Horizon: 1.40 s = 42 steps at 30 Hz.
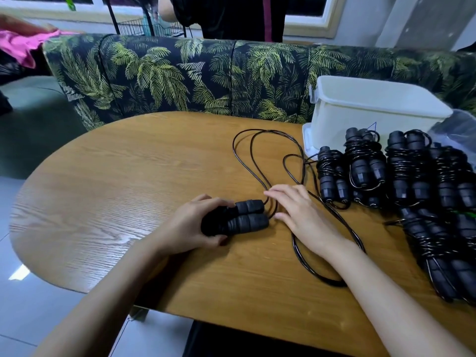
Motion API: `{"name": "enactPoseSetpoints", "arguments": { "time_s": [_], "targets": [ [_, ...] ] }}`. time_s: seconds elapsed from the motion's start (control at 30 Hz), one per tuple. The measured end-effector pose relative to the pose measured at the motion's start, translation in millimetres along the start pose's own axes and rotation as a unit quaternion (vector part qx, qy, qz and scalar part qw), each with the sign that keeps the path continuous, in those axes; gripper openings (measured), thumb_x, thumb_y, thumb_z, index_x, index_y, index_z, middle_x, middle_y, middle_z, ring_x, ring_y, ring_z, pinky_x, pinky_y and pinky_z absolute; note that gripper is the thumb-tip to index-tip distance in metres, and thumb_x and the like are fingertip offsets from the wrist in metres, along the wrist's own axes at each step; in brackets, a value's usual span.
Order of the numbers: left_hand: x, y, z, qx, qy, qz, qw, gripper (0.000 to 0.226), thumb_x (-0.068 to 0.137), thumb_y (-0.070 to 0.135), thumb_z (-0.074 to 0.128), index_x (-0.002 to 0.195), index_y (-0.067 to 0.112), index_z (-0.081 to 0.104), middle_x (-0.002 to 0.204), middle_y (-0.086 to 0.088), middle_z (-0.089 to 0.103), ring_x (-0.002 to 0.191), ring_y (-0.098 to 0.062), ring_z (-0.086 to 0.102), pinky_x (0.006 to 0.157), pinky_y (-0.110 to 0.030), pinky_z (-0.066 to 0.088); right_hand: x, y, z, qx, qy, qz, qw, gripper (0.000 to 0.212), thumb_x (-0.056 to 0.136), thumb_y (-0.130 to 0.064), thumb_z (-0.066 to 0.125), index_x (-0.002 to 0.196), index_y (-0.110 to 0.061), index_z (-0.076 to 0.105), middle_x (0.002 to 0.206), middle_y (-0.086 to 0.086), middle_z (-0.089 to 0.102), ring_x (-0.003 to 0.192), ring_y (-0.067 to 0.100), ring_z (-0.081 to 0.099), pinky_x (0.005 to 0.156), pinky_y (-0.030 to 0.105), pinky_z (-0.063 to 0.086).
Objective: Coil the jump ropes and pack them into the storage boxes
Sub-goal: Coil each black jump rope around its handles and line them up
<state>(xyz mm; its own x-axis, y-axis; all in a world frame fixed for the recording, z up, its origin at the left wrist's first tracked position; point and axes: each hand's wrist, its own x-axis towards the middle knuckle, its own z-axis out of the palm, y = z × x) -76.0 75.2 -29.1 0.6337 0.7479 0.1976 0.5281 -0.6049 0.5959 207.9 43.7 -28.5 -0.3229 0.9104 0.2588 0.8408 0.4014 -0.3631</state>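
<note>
Left hand (198, 222) grips both handles (244, 217), right hand (296, 215) lies flat and relaxed on the cord (260, 161) — those loose loops could easily tangle when winding.

Setting: domestic living room. Oval wood-grain table (103, 191) at 6 o'clock, palm-leaf-print sofa (195, 73) behind it from 10 to 2 o'clock, white-framed window (307, 23) at 12 o'clock. Pale tiled floor (23, 313) at 8 o'clock; pink cloth (20, 46) at 10 o'clock.
</note>
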Motion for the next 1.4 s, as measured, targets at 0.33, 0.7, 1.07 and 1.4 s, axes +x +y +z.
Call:
{"name": "enactPoseSetpoints", "arguments": {
  "time_s": [0.33,0.7,1.07,1.4],
  "targets": [
    [-36,-31,-39,-0.012,0.059,-0.041,0.997,0.047,0.072,0.037,0.074,0.115,0.031,0.056,0.122,0.013,0.062,0.112,-0.009,0.061,0.095,-0.033,0.05,55,-7,1,-0.13,-0.112,-0.109,0.979,0.047,0.101,-0.022,0.05,0.147,-0.03,0.041,0.155,-0.012,0.036,0.144,0.012,0.024,0.118,0.036,0.024],
    [-45,-36,-45,-0.003,0.067,-0.045,0.997,0.04,0.077,0.042,0.067,0.112,0.027,0.054,0.123,0.017,0.059,0.107,-0.009,0.058,0.092,-0.038,0.05,83,-18,14,-0.132,-0.101,-0.151,0.974,0.029,0.1,-0.032,0.049,0.126,-0.021,0.057,0.134,-0.003,0.053,0.132,0.015,0.04,0.114,0.031,0.026],
    [-12,-19,-13,0.03,0.206,-0.138,0.968,0.03,0.071,0.037,0.073,0.095,0.021,0.07,0.139,0.004,0.058,0.119,-0.017,0.061,0.096,-0.036,0.049,32,-6,5,-0.232,0.123,-0.018,0.965,0.018,0.094,-0.021,0.059,0.078,-0.012,0.056,0.066,0.0,0.057,0.066,0.025,0.055,0.095,0.044,0.051],
    [9,-9,-7,0.1,0.213,-0.165,0.958,0.027,0.078,0.031,0.079,0.103,0.02,0.078,0.127,0.012,0.066,0.1,-0.021,0.06,0.078,-0.034,0.052,3,-106,55,-0.188,0.18,-0.086,0.962,0.03,0.095,-0.03,0.047,0.072,-0.018,0.062,0.061,-0.004,0.06,0.053,0.015,0.058,0.043,0.027,0.043]
  ]
}}
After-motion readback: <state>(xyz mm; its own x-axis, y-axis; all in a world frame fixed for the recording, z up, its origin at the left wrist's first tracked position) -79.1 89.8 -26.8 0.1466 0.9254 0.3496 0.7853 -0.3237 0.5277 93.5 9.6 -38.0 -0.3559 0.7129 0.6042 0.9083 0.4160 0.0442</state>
